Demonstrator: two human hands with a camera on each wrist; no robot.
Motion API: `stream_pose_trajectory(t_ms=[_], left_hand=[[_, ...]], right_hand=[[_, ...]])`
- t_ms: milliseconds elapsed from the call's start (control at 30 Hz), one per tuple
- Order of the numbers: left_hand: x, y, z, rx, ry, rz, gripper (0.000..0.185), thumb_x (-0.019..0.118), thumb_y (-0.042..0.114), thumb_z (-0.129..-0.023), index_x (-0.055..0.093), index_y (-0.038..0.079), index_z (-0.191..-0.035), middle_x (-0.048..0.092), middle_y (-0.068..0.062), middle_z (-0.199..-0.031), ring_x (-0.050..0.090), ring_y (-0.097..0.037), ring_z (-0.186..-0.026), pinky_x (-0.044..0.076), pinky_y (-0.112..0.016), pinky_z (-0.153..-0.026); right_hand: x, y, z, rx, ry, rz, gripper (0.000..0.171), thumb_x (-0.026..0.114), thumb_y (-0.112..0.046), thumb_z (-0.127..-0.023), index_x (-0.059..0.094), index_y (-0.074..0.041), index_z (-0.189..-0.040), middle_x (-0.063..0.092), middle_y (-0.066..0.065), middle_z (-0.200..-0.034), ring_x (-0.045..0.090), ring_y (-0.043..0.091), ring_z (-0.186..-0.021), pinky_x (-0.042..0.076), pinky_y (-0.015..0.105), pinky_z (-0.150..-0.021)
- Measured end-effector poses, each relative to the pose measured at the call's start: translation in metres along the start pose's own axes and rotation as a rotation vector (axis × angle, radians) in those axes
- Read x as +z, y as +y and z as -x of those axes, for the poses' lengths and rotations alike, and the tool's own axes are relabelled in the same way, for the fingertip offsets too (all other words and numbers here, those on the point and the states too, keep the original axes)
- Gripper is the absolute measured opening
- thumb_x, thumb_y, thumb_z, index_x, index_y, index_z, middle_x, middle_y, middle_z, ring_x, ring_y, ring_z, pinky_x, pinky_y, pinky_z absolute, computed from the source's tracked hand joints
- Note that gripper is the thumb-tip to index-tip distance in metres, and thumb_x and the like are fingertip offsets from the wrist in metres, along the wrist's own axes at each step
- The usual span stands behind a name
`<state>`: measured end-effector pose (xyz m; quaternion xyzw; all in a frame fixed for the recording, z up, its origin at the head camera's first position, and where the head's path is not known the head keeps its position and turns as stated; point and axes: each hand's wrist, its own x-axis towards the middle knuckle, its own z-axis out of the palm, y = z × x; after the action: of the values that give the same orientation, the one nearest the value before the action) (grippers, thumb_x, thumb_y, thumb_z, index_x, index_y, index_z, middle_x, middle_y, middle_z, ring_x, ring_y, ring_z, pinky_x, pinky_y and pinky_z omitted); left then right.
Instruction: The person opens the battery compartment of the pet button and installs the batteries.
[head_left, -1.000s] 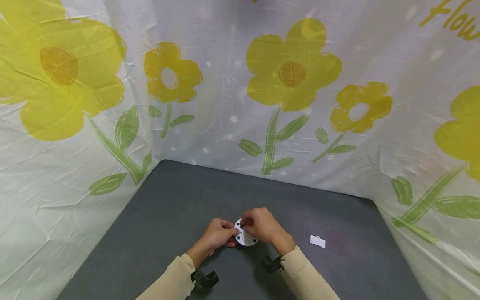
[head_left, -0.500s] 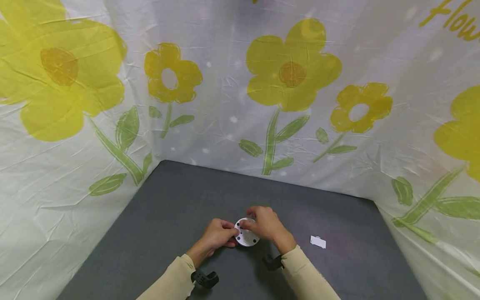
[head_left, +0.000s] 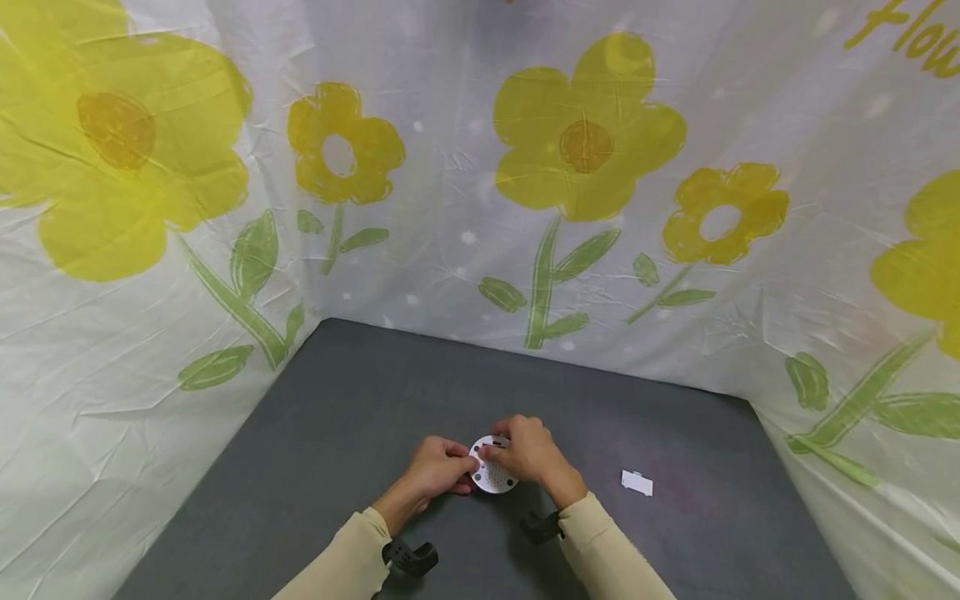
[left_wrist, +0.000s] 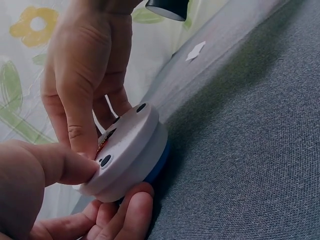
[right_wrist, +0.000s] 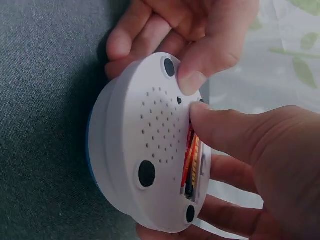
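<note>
Hands meet at six o'clock on the table: left hand grips the round white device tilted, right hand pinches into its open battery slot, apparently seating batteries; cover at three o'clock probably follows.

Round white device tilted on its edge over the grey tabletop, speaker holes and black rubber feet showing, left hand pinching its upper rim, right hand with thumb at the open slot, red and yellow parts inside
</note>
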<state>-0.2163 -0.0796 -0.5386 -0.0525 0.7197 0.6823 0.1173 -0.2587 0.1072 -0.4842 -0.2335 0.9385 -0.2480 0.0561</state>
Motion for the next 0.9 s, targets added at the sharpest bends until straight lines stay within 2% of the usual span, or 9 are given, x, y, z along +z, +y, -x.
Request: stream_pose_trajectory(t_ms=[233,367,567,700,900], left_hand=[[-0.001,0.001,0.001,0.004,-0.018,-0.027,0.024,0.072,0.003,-0.091,0.073,-0.011,-0.111,0.078,-0.013,-0.091,0.075,-0.014,-0.072,0.068,-0.029,-0.064],[0.0,0.001,0.001,0.003,-0.013,-0.037,0.023,0.072,0.003,-0.092,0.075,-0.01,-0.111,0.079,-0.013,-0.09,0.075,-0.014,-0.072,0.068,-0.029,-0.064],[0.0,0.003,0.0,0.007,-0.008,-0.026,0.023,0.073,0.003,-0.092,0.076,-0.011,-0.11,0.08,-0.013,-0.091,0.076,-0.014,-0.073,0.068,-0.029,-0.065],[0.0,0.002,0.0,0.007,-0.017,-0.025,0.024,0.073,0.004,-0.092,0.076,-0.011,-0.111,0.079,-0.012,-0.09,0.076,-0.015,-0.073,0.068,-0.03,-0.065],[-0.001,0.001,0.001,-0.004,-0.015,-0.027,0.026,0.074,0.004,-0.093,0.075,-0.011,-0.113,0.079,-0.013,-0.092,0.077,-0.016,-0.074,0.069,-0.031,-0.067]], right_hand=[[0.001,0.003,0.001,0.041,0.02,-0.119,0.027,0.088,-0.022,-0.092,0.085,-0.004,-0.113,0.083,0.014,-0.104,0.072,0.018,-0.076,0.059,0.028,-0.056],[0.003,0.004,0.0,0.069,0.028,-0.144,0.023,0.088,-0.02,-0.092,0.086,-0.007,-0.11,0.083,0.01,-0.1,0.07,0.014,-0.073,0.058,0.027,-0.055],[0.001,0.005,-0.002,0.063,0.028,-0.152,0.021,0.088,-0.02,-0.092,0.086,-0.007,-0.109,0.083,0.008,-0.097,0.068,0.013,-0.071,0.057,0.027,-0.055],[-0.002,0.006,-0.001,0.06,0.012,-0.146,0.022,0.087,-0.021,-0.093,0.086,-0.008,-0.109,0.083,0.009,-0.099,0.071,0.015,-0.076,0.058,0.028,-0.057],[-0.01,0.012,0.004,0.075,0.0,-0.139,0.027,0.082,-0.018,-0.097,0.083,-0.004,-0.12,0.084,0.012,-0.104,0.078,0.021,-0.087,0.064,0.033,-0.066]])
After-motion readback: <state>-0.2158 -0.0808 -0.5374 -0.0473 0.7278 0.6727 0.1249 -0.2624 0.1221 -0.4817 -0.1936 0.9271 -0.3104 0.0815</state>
